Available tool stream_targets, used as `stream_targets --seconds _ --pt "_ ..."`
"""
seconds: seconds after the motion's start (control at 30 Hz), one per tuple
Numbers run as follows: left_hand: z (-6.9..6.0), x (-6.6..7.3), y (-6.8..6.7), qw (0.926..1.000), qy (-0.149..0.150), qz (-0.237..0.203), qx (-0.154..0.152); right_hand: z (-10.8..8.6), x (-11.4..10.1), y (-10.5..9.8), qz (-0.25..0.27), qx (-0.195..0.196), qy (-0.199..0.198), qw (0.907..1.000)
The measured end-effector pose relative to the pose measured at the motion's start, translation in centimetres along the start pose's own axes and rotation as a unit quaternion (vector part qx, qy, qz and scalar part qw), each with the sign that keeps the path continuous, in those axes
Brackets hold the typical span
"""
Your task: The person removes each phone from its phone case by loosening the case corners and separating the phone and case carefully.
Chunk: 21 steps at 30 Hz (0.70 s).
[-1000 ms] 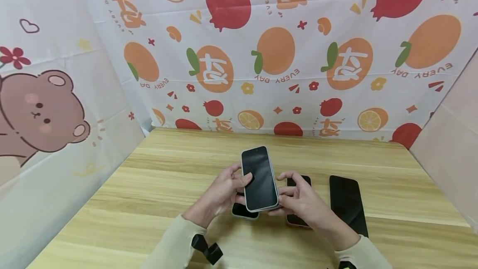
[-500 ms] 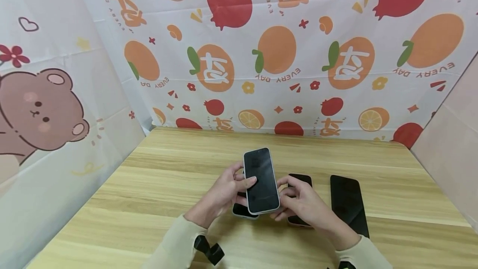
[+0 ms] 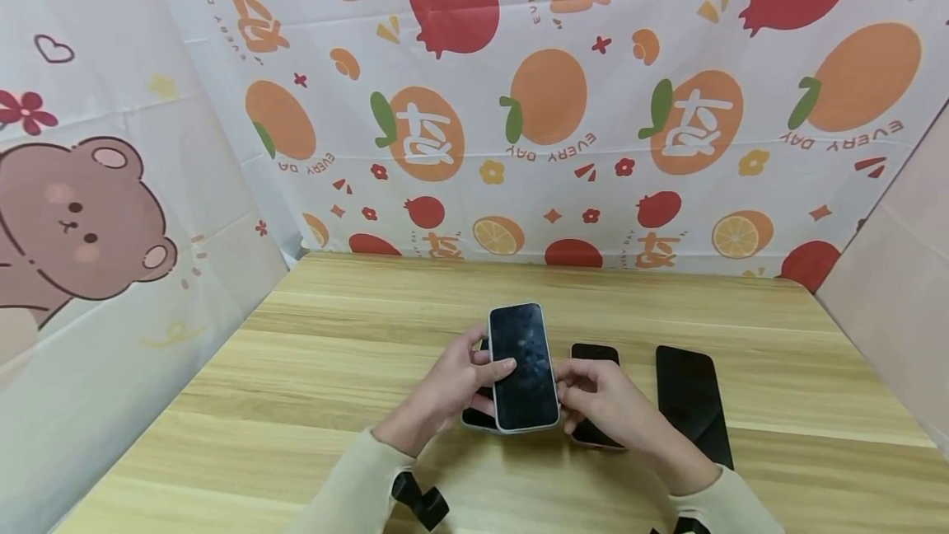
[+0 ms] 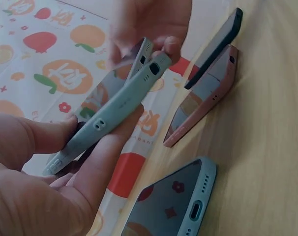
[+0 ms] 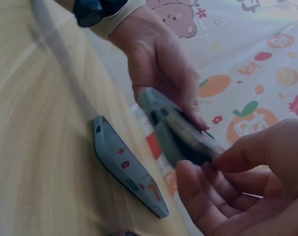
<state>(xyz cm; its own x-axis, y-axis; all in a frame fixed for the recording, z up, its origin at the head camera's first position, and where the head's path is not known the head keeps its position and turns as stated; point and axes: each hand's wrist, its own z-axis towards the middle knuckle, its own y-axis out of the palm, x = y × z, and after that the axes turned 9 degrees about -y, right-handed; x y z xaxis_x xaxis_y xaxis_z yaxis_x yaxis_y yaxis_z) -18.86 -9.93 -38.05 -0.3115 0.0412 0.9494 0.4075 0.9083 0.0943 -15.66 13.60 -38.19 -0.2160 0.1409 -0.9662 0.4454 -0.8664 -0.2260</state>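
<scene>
My left hand (image 3: 448,377) holds a dark-screened phone (image 3: 522,369) above the table, thumb over the screen and fingers behind. In the left wrist view, a pale green phone case (image 4: 109,110) surrounds this phone, whose port end stands lifted out of the case, leaving a wedge-shaped gap. My right hand (image 3: 619,410) pinches the lower right corner of the case with thumb and fingers; the right wrist view is blurred there. Below the held phone lies another phone in a light green case (image 5: 127,169), partly covered in the head view.
A phone in a pink case (image 4: 208,93) lies partly under my right hand. Farther right is a larger black phone (image 3: 689,394). The wooden table (image 3: 334,336) ends at a fruit-print cloth (image 3: 474,130) behind, with a bear-print cloth (image 3: 81,221) on the left.
Both hands and the held phone have moved slightly right and nearer to me. The phone has turned a little more upright in the head view. The phones on the table stay put.
</scene>
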Motion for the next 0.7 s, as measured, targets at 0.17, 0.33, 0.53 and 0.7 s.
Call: stream_targets --seconds 0.17,0.33,0.53,0.7 --pt "0.30 -0.16 0.37 0.9987 0.006 0.040 0.031 -0.16 -0.19 -0.38 0.041 -0.020 0.031 0.9985" --pt "0.55 -0.21 0.54 0.9979 0.008 0.048 0.043 -0.08 -0.06 -0.37 0.055 -0.023 0.040 0.9974" --pt "0.45 -0.09 0.24 0.9984 0.004 0.044 0.036 0.34 0.36 -0.05 0.061 -0.013 0.031 0.9976" --pt "0.35 0.02 -0.24 0.9993 0.003 0.035 0.011 0.46 0.46 -0.13 0.057 -0.001 0.037 0.9977"
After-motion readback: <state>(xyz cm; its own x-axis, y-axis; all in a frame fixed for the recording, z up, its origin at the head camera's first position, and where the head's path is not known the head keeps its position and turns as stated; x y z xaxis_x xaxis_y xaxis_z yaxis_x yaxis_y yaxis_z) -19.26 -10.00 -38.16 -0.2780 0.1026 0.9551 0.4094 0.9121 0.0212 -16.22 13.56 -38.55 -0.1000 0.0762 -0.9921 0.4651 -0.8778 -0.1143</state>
